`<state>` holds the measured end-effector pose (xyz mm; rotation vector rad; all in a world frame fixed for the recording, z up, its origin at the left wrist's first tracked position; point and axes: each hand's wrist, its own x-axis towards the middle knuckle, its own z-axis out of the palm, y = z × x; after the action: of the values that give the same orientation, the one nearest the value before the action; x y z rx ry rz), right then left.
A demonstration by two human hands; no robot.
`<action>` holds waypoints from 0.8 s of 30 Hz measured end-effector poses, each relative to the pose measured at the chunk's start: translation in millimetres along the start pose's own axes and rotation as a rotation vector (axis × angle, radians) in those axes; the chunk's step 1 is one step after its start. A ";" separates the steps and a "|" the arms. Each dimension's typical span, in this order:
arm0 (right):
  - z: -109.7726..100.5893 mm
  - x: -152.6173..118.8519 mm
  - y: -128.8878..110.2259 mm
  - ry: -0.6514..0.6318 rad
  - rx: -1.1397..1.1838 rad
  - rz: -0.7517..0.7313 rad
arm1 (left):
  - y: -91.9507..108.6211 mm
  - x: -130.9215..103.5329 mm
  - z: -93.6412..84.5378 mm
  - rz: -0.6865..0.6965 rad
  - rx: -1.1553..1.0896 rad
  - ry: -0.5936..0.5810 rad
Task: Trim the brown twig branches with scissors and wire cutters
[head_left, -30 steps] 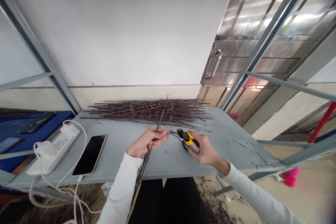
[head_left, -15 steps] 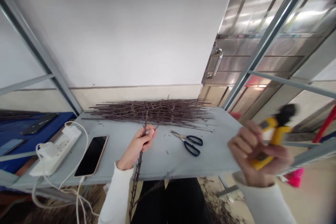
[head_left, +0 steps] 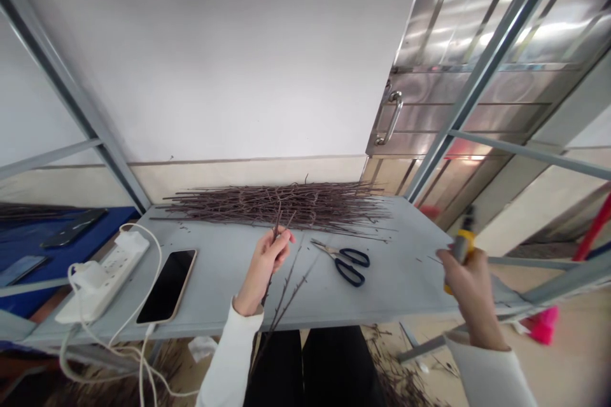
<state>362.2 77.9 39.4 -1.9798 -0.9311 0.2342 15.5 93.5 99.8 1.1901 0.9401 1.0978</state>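
Observation:
My left hand (head_left: 268,261) is closed around thin dark twigs (head_left: 277,221), their tips poking up past the fingers. More twig stems (head_left: 289,296) trail below the hand toward my lap. Off to the right, past the table edge, my right hand (head_left: 470,286) grips yellow-handled pliers (head_left: 463,245), their dark head pointing up and blurred. Between the hands, dark-blue-handled scissors (head_left: 352,261) lie on the table, slightly open. Behind my left hand a long bundle of dark twigs (head_left: 267,203) lies across the back of the table.
On the left of the grey table (head_left: 391,296) are a phone (head_left: 167,286) on a charging cable and a white power strip (head_left: 107,276) with plugs. Metal frame posts (head_left: 496,57) rise at both sides. Cut twigs (head_left: 405,375) litter the floor.
My right hand has turned, and the pliers now point more upright, their handles mostly hidden. My left hand has shifted slightly right, and twig stems now fan out beside it.

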 end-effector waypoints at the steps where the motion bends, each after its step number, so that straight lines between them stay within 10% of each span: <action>1: 6.8 2.8 7.6 -0.042 -0.090 0.018 | -0.6 0.3 1.1 0.004 0.007 0.004; 11: 58.8 6.0 40.3 -0.357 -0.619 0.002 | -9.4 7.3 2.3 0.049 0.123 0.076; 24: 73.3 6.4 52.8 -0.254 -0.712 -0.034 | -12.3 12.6 4.0 0.036 0.342 0.002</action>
<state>357.8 114.3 -43.4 -2.6188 -1.3416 0.1455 24.0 104.5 88.3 1.4877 1.1429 0.9906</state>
